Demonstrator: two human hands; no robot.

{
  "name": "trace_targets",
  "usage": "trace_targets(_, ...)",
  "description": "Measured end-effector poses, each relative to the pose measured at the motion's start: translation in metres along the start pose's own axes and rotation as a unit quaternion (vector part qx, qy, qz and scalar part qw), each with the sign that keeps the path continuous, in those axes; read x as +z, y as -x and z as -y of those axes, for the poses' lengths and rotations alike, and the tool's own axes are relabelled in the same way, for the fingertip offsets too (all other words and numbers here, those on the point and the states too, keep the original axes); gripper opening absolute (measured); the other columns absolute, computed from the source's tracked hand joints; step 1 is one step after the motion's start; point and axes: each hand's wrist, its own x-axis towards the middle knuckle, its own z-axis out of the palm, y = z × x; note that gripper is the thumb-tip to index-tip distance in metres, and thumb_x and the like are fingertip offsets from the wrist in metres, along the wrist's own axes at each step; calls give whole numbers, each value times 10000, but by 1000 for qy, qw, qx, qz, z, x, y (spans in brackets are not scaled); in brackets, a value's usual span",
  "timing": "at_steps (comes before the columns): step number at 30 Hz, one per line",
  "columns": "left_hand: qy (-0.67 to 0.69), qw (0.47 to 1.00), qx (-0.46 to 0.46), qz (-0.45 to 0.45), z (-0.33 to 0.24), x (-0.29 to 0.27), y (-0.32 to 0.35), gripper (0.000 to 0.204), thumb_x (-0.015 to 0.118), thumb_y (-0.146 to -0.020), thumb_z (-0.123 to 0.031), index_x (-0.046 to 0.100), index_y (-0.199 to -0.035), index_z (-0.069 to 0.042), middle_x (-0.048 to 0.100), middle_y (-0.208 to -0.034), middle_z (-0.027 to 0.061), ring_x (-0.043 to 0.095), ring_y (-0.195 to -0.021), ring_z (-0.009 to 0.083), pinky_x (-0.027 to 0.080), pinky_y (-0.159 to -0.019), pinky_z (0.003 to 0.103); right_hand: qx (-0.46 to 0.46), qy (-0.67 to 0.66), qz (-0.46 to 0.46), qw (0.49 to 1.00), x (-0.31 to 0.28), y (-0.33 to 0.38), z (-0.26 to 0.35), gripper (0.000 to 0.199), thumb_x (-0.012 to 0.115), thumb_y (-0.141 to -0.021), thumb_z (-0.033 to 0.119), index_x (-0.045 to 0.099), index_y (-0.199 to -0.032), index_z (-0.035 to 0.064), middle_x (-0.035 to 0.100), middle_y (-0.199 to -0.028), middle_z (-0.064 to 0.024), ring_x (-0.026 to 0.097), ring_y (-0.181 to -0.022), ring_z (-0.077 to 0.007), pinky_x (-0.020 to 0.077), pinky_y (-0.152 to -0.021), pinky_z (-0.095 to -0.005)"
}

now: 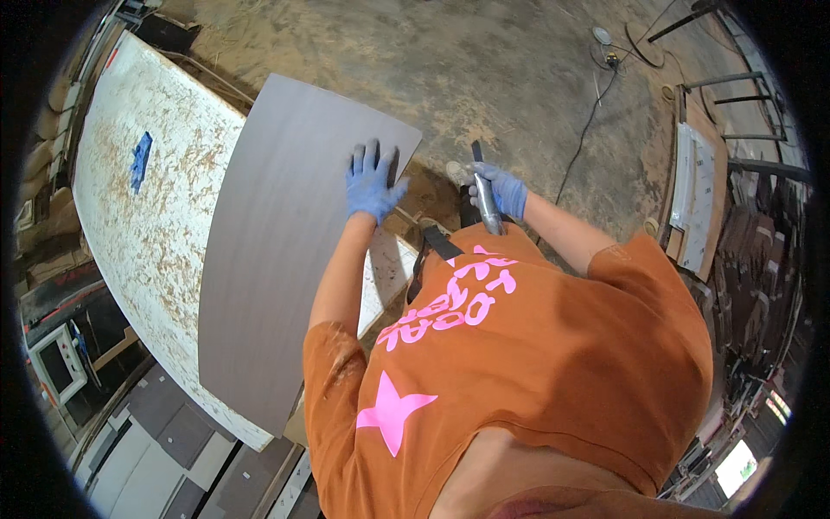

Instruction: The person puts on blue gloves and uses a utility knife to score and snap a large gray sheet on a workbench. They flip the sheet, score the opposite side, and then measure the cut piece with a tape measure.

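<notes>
My left hand [373, 183], in a light blue glove with darkened fingertips, lies flat with spread fingers on a grey panel [277, 216]. It rests close to the panel's right-hand edge, holding nothing. The panel is smooth and lies on a larger white board [164, 112] speckled with brown dust. My right hand [503, 192], gloved the same way, is closed around a silver tube-shaped tool [488, 208] with a narrow black end pointing away from me. This tool is held in front of my body, off the panel; its exact kind I cannot make out.
A crumpled blue glove [140, 161] lies on the white board's left part. Across the concrete floor [510, 78] runs a black cable [581, 138]. Stacked dark panels [752, 268] and a wrapped board [694, 199] stand at the right. More panels [173, 424] lie at the lower left.
</notes>
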Motion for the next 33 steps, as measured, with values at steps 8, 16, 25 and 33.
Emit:
trace_targets(8,10,994,-88,63,-42,-23,-90,443,681,-712,-446,658,-1104,-240,458,-1387,81,312,-1345,344,118,-1143,550,33,-52,-26,998,-37,4,-2,354,537,-939,488,539,-1013,141,614,-765,-53,599,-604,-210,530,-510,-390)
trace_targets(16,24,976,-191,-106,-6,14,-116,438,612,-786,-445,637,-1161,-220,443,-1423,96,372,-1332,298,174,-1141,494,30,27,-42,998,-26,-3,36,339,532,-946,472,532,-982,136,634,-790,-52,602,-588,-191,533,-512,-372)
trace_targets(25,222,943,182,169,-88,34,-9,245,557,-876,-349,669,-1009,-176,663,-1075,40,616,-1017,238,314,-1077,470,-182,445,3,877,16,-40,89,282,525,-946,208,536,-1206,100,648,-907,-107,611,-791,-184,499,-699,-324)
trace_targets(33,-48,912,-397,-86,29,-15,33,570,570,-859,-481,531,-1334,-167,393,-1452,210,327,-1361,383,183,-1141,503,-301,852,152,400,105,-64,112,547,490,-866,63,447,-1376,256,609,-1141,-152,604,-1007,-349,487,-841,-459)
